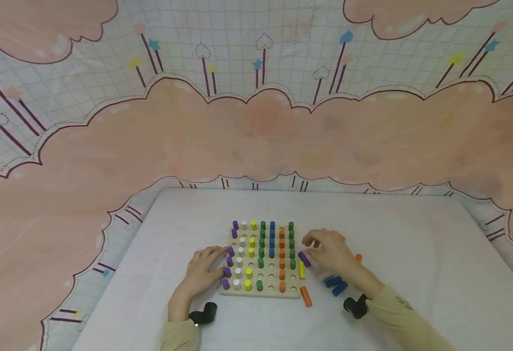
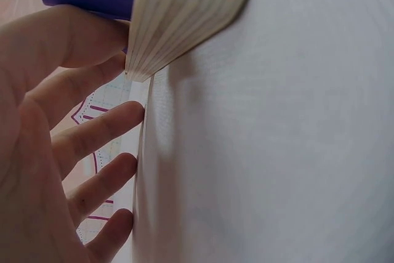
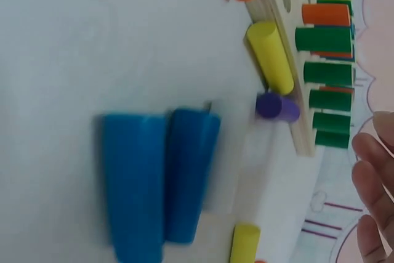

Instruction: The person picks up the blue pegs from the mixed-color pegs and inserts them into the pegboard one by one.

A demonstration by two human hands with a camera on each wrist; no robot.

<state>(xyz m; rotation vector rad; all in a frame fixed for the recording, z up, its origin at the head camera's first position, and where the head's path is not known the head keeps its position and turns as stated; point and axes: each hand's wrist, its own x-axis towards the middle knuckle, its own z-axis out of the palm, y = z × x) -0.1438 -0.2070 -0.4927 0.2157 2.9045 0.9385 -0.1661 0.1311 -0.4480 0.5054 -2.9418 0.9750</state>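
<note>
Pale wooden square pegboard: the left hand, fingers relaxed, touches its left edge; the right hand, loosely open, hovers beside its right edge.

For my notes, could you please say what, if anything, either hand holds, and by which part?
Nothing appears held: the left hand touches the pegboard at its edge; the right hand looks empty.
</note>
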